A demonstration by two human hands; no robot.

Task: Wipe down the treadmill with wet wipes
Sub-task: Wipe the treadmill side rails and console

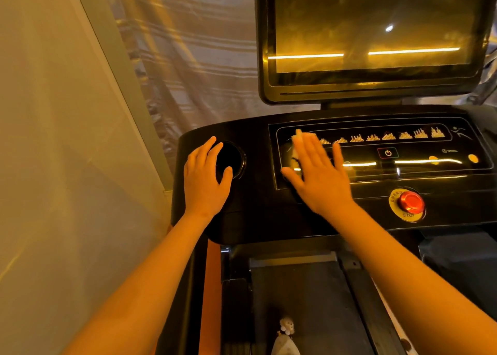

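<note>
The black treadmill console (269,206) fills the middle of the view, with a glossy control panel (403,163) and a large dark screen (371,32) above it. My right hand (317,174) lies flat with straight fingers on the left end of the panel, pressing a pale wet wipe (298,139) whose edge shows past my fingertips. My left hand (204,177) rests on the console's left side, fingers relaxed beside a round cup holder (231,159). It holds nothing.
A red emergency stop button (410,202) sits on the console's front right. The treadmill belt (309,301) runs below, with a small pale object (286,336) on it. A light wall (53,166) stands close on the left, striped curtain fabric (188,59) behind.
</note>
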